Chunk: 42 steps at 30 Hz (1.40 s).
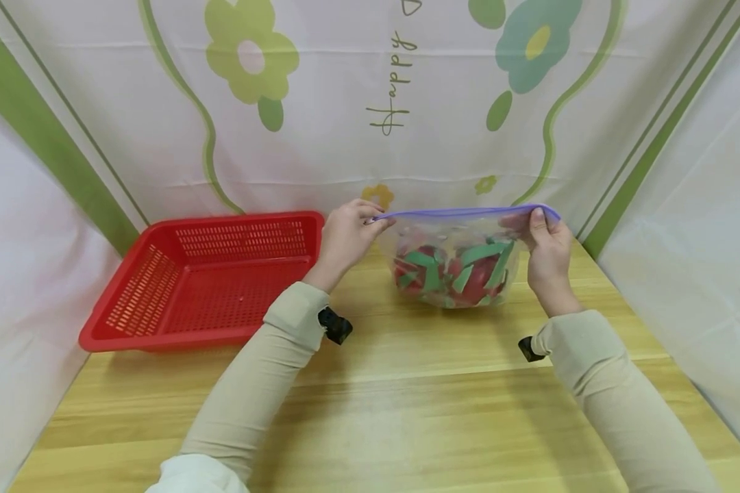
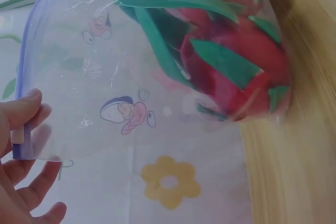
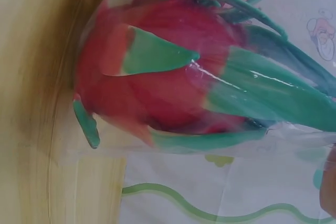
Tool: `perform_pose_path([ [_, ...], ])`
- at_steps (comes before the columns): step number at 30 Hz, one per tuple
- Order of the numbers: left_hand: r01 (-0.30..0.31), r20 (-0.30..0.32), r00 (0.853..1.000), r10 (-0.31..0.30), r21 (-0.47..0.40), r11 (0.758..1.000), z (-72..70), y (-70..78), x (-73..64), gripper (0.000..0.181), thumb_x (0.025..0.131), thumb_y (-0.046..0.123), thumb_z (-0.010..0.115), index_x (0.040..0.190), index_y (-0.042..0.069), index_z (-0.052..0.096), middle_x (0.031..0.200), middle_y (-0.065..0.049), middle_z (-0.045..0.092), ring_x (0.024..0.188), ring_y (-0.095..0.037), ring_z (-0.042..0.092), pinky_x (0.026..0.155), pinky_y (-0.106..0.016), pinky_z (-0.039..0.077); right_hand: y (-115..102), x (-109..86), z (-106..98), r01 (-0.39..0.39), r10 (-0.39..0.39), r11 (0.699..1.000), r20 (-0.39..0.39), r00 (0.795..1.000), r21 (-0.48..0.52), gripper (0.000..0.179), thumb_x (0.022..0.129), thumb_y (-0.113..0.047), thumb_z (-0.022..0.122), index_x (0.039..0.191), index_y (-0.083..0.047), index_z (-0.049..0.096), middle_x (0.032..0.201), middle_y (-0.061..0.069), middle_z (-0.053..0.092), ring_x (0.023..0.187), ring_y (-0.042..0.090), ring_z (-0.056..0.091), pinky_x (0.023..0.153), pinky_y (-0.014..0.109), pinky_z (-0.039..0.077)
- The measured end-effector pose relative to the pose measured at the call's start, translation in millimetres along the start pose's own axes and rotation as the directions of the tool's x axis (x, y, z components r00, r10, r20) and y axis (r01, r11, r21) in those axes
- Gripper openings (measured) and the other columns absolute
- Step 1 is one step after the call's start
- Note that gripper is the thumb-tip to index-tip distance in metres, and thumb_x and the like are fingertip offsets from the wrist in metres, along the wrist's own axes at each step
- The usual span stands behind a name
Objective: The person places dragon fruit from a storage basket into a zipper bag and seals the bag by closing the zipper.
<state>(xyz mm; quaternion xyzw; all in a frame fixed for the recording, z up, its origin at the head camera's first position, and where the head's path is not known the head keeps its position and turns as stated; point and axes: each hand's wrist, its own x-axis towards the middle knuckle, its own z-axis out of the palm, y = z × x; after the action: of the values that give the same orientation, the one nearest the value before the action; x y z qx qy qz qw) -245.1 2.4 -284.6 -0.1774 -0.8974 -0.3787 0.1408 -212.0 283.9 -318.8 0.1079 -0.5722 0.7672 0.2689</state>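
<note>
A clear zip bag (image 1: 432, 234) with a purple zip strip (image 1: 462, 212) holds two red dragon fruits (image 1: 477, 274) with green scales. My left hand (image 1: 348, 236) pinches the bag's top left corner; in the left wrist view a small pale slider (image 2: 18, 136) sits there between thumb and finger. At the opposite top corner, the thumb of my right hand (image 1: 550, 263) presses the strip against fingers behind the film. The strip is stretched nearly straight between both hands, with the fruits low in the bag, close over the table. Small cartoon figures (image 2: 131, 114) are printed on the film.
A red plastic basket (image 1: 191, 337) with perforated walls stands on the left of the wooden table (image 1: 395, 411). A white curtain (image 1: 333, 103) printed with flowers hangs behind, with white cloth on both sides. Each wrist carries a small black camera (image 1: 335, 325).
</note>
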Motion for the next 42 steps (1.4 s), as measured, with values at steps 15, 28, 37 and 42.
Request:
perform_pose_path([
  [15,0.305,0.005,0.929,-0.371,-0.580,0.755,-3.6,-2.9,-0.1,0.028,0.078,0.033,0.079,0.078,0.006,0.071,0.072,0.006,0.061,0.070,-0.007,0.043,0.057,-0.020,0.035,1,6.7,10,-0.038,0.032,0.998,0.092,0.995,0.058,0.029,0.099,-0.025,0.045,0.090,-0.005,0.064,0.080,0.002,0.075,0.071,0.014,0.071,0.067,0.027,0.058],
  [28,0.273,-0.033,0.926,-0.377,-0.630,0.727,-4.0,-10.7,-1.5,0.039,0.078,0.036,0.078,0.060,0.013,0.052,0.057,0.008,0.040,0.062,-0.009,0.030,0.054,-0.023,0.024,4,15.5,12,-0.081,0.069,0.995,0.186,0.980,0.056,0.030,0.100,-0.022,0.043,0.091,-0.004,0.065,0.081,0.003,0.075,0.074,0.013,0.072,0.069,0.027,0.058],
  [37,0.284,-0.019,0.922,-0.386,-0.643,0.711,-0.3,-17.8,-1.5,0.036,0.081,0.034,0.076,0.064,0.014,0.052,0.059,0.007,0.038,0.061,-0.010,0.031,0.054,-0.023,0.026,2,24.0,14,-0.173,0.154,0.978,0.153,0.976,0.119,0.019,0.096,-0.017,0.052,0.089,-0.005,0.065,0.075,0.003,0.075,0.070,0.013,0.072,0.070,0.023,0.058],
  [42,0.279,-0.028,0.919,-0.392,-0.655,0.703,4.3,-20.6,0.3,0.035,0.082,0.033,0.075,0.066,0.014,0.050,0.062,0.007,0.040,0.065,-0.009,0.036,0.057,-0.022,0.031,2,27.1,16,-0.205,0.187,0.971,0.148,0.971,0.121,0.019,0.096,-0.016,0.053,0.087,-0.004,0.065,0.074,0.003,0.074,0.068,0.012,0.072,0.068,0.022,0.057],
])
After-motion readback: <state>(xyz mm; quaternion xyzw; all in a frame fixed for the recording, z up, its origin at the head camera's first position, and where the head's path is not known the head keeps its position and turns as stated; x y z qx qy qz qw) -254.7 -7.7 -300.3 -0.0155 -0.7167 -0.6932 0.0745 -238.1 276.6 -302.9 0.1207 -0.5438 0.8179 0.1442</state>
